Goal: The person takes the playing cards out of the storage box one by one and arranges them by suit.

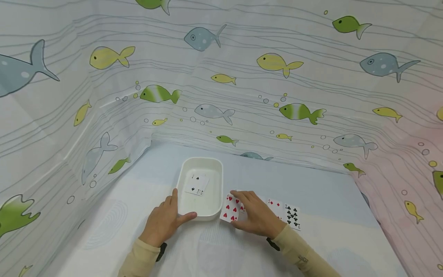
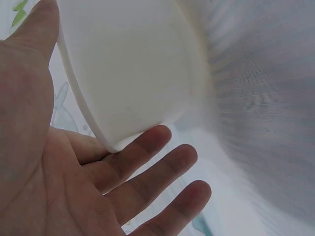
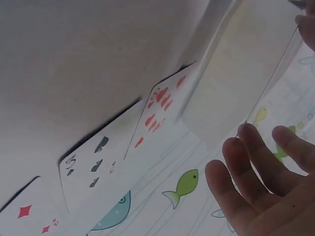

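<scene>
A white rectangular tub (image 1: 199,162) stands on the table, with a two of spades (image 1: 195,184) lying over another card inside. My left hand (image 1: 162,221) holds the tub's near left corner, thumb at the near rim and fingers along the left wall. Just right of the tub, my right hand (image 1: 254,213) pinches a six of hearts (image 1: 230,209) between thumb and fingertips. Behind that hand lies a red hearts card (image 3: 160,108), partly hidden in the head view. A spades card (image 3: 96,160), fully covered there, shows in the right wrist view.
Farther right in the row lie a diamonds card (image 1: 274,204), partly under the right hand, and a clubs card (image 1: 293,217). Fish-patterned sheeting (image 1: 242,92) walls the table's back and sides. The pale cloth (image 1: 328,207) covers the tabletop.
</scene>
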Demonstrator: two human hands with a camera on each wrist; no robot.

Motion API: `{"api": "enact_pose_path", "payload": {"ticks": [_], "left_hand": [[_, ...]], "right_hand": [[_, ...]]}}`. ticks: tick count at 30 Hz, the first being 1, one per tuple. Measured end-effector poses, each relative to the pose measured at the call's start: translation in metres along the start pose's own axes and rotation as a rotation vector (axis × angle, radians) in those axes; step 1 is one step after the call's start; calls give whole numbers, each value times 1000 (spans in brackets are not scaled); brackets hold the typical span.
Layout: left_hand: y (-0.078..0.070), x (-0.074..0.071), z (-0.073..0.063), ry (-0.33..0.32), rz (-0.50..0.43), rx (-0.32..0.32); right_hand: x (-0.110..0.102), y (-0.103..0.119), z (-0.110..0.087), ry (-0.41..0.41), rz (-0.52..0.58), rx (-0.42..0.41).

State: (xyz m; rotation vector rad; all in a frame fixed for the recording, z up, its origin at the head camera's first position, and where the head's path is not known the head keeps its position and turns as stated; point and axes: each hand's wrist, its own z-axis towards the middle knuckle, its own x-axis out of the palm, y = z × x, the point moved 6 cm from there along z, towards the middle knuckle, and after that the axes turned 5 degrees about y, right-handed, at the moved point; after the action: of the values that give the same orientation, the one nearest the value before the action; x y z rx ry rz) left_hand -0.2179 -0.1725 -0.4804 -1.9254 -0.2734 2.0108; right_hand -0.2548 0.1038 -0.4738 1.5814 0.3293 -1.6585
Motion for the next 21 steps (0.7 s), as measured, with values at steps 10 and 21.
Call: {"api": "enact_pose_path", "payload": {"ticks": [10,21], "left_hand": [[-1,-2,0,0,-3,6],[-3,-3,0,-6,-14,12]], "right_hand": [[19,-2,-17,137,-27,26],[34,-5,-24,203,-46,-1]]}}
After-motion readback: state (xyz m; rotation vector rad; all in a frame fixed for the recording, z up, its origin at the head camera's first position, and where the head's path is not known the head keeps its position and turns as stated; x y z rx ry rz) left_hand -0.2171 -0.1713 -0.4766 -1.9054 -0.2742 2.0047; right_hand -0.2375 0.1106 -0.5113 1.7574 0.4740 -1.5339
